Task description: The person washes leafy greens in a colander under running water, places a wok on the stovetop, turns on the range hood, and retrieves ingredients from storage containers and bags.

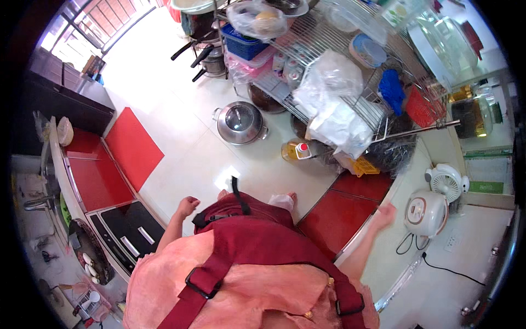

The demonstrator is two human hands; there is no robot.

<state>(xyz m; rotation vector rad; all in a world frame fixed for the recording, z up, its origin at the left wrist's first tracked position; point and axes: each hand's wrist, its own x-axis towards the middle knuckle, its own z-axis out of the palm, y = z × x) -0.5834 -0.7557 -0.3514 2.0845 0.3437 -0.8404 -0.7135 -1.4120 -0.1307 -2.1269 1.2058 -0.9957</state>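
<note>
My left hand (189,205) hangs beside the body with its fingers curled, over the tiled floor next to the cabinet front. My right hand (386,214) is out to the right above the edge of the pale counter (372,263), nearest to a white rice cooker (426,213) and a small white fan (446,183); it is a little blurred. Neither hand shows anything held. Ahead on the floor stand a lidded steel pot (239,123) and an oil bottle (294,151) with a red cap.
A wire rack (283,103) with plastic bags, baskets and containers stands ahead to the right. A red mat (132,144) lies by the left cabinets. On the left counter are a round dark board (88,246) with a cleaver and white pieces, and a sink (35,205).
</note>
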